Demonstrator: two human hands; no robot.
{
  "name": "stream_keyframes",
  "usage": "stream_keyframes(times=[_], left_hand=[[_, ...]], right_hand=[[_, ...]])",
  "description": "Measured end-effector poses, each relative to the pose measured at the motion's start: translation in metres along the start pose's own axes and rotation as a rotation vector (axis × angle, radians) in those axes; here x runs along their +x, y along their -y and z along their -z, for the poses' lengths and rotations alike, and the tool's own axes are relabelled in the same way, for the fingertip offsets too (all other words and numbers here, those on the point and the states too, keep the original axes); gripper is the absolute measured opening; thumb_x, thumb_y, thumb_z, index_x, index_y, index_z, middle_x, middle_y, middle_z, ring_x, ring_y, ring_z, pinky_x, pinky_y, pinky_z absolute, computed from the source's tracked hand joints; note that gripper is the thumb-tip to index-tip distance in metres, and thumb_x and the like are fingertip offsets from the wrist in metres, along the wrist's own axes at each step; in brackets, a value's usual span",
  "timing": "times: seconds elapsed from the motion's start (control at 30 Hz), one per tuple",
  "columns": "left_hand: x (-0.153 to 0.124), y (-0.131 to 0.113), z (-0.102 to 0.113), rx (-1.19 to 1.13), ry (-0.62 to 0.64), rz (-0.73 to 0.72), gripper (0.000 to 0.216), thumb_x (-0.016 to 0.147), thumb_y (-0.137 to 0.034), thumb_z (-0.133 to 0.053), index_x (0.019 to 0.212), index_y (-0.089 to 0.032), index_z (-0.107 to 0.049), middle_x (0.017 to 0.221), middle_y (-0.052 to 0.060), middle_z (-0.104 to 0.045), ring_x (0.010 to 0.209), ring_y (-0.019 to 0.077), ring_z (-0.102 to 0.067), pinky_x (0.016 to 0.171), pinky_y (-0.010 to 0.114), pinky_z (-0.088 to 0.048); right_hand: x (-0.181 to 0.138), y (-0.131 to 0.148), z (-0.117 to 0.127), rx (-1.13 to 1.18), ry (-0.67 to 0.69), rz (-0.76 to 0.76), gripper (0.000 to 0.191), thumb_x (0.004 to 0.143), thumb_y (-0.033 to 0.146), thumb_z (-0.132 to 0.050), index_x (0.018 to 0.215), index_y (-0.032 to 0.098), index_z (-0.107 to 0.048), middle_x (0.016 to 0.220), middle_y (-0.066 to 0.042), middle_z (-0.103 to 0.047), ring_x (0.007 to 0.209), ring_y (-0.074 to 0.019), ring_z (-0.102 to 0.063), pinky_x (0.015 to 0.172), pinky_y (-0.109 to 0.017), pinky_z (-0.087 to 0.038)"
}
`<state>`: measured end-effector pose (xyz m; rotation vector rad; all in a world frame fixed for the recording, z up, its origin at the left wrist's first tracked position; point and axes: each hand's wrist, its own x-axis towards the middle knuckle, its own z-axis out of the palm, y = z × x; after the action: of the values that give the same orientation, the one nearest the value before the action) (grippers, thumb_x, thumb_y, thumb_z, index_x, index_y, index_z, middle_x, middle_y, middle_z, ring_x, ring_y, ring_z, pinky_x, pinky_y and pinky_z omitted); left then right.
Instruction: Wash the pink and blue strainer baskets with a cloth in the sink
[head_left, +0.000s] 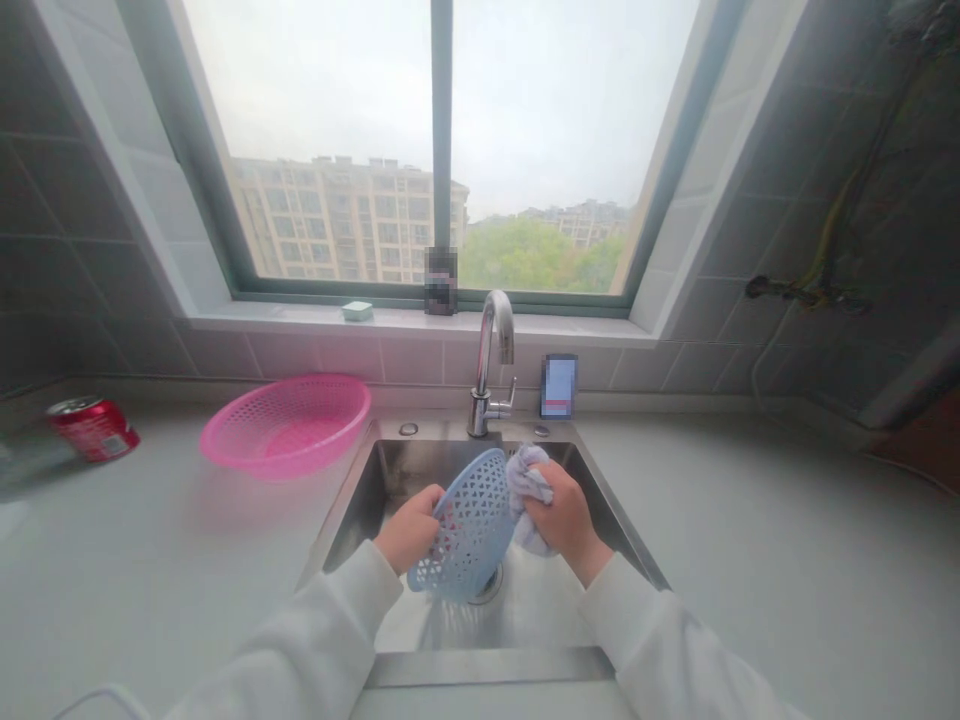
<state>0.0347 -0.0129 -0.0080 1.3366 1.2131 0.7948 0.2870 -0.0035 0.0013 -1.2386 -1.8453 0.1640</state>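
Over the sink (487, 668) I hold a light blue plastic basket (474, 525) full of small cut-out holes, tilted steeply on its side. My left hand (411, 530) is closed on its left rim, with some fingers hidden behind the basket. A bunched whitish cloth (529, 495) is gripped in my right hand (566, 515), against or very near the basket's right side. Behind the basket the drain (491, 585) shows in part.
A chrome faucet (495, 350) rises behind the sink, its spout above the basin. Left of the sink stand a pink perforated basket (289, 425) and a red can (94, 428). A phone (559, 386) leans at the back right. A small pale green box (358, 311) sits on the windowsill.
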Motion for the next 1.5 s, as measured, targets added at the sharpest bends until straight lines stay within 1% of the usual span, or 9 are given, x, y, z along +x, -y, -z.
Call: stream_keyframes(times=[0.17,0.37,0.57,0.73,0.8,1.0,1.07,1.23,1.5], left_hand=[[-0.003,0.001,-0.003,0.109,-0.081,-0.064,0.023,0.062,0.000,-0.045,0.072,-0.020,-0.049,0.061,-0.006,-0.049,0.059,0.0128,-0.051,0.054,0.021,-0.035],[-0.007,-0.006,-0.002,0.529,-0.169,-0.166,0.021,0.072,-0.001,-0.045,0.074,-0.021,-0.047,0.065,-0.004,-0.050,0.069,0.0161,-0.052,0.064,0.025,-0.033],[-0.017,-0.025,-0.003,0.684,-0.220,-0.115,0.018,0.082,-0.006,-0.045,0.081,-0.022,-0.054,0.072,-0.001,-0.060,0.074,0.0189,-0.059,0.066,0.025,-0.035],[-0.022,-0.032,-0.013,0.843,-0.189,-0.088,0.021,0.086,-0.008,-0.047,0.093,-0.024,-0.060,0.081,0.003,-0.070,0.082,0.0233,-0.068,0.069,0.027,-0.039],[-0.022,-0.033,-0.015,0.895,-0.162,-0.099,0.022,0.088,-0.009,-0.048,0.099,-0.024,-0.060,0.086,0.005,-0.073,0.087,0.0255,-0.071,0.072,0.027,-0.041],[-0.024,-0.034,-0.014,0.939,-0.123,-0.108,0.025,0.090,-0.009,-0.047,0.102,-0.025,-0.061,0.092,0.008,-0.075,0.092,0.0280,-0.073,0.074,0.030,-0.043],[-0.025,-0.035,-0.015,0.919,-0.132,-0.112,0.026,0.088,-0.007,-0.048,0.101,-0.025,-0.061,0.091,0.008,-0.075,0.091,0.0289,-0.073,0.074,0.030,-0.043],[-0.024,-0.034,-0.019,0.920,-0.115,-0.132,0.018,0.090,-0.013,-0.052,0.102,-0.024,-0.061,0.091,0.010,-0.076,0.090,0.0311,-0.074,0.073,0.031,-0.043],[-0.027,-0.038,-0.009,0.882,-0.159,-0.120,0.025,0.088,-0.007,-0.047,0.097,-0.024,-0.061,0.086,0.005,-0.074,0.086,0.0244,-0.072,0.070,0.027,-0.039]], right_hand=[[-0.003,0.007,0.000,0.014,0.038,0.032,0.014,0.073,0.010,-0.055,0.076,0.023,-0.060,0.084,-0.005,-0.061,0.079,-0.0218,-0.059,0.074,-0.034,-0.047],[-0.009,0.021,-0.003,0.127,0.283,0.229,0.009,0.073,0.015,-0.060,0.077,0.022,-0.063,0.084,-0.003,-0.061,0.076,-0.0184,-0.060,0.068,-0.028,-0.047],[-0.001,0.014,-0.003,-0.026,0.097,-0.004,0.014,0.072,0.014,-0.055,0.078,0.023,-0.064,0.087,-0.005,-0.066,0.082,-0.0213,-0.063,0.076,-0.032,-0.050],[-0.017,0.050,-0.007,-0.023,0.322,0.244,0.011,0.071,0.019,-0.062,0.080,0.024,-0.066,0.084,-0.003,-0.065,0.075,-0.0196,-0.061,0.068,-0.027,-0.048],[-0.019,0.053,-0.010,-0.026,0.362,0.262,0.011,0.069,0.017,-0.062,0.077,0.024,-0.065,0.082,-0.002,-0.064,0.073,-0.0190,-0.060,0.067,-0.026,-0.047],[-0.001,0.022,-0.003,-0.097,0.083,-0.019,0.013,0.073,0.014,-0.055,0.077,0.024,-0.062,0.083,-0.004,-0.063,0.076,-0.0200,-0.061,0.069,-0.029,-0.047],[-0.004,0.027,-0.002,-0.089,0.083,0.026,0.015,0.071,0.014,-0.056,0.080,0.023,-0.064,0.087,-0.005,-0.064,0.077,-0.0204,-0.062,0.070,-0.029,-0.048],[-0.022,0.059,-0.010,-0.028,0.318,0.305,0.012,0.070,0.017,-0.062,0.079,0.023,-0.066,0.083,-0.003,-0.064,0.073,-0.0194,-0.061,0.065,-0.027,-0.045],[0.004,0.014,0.007,-0.106,0.029,-0.023,0.010,0.079,0.016,-0.059,0.081,0.025,-0.064,0.085,-0.004,-0.064,0.078,-0.0224,-0.063,0.071,-0.033,-0.049]])
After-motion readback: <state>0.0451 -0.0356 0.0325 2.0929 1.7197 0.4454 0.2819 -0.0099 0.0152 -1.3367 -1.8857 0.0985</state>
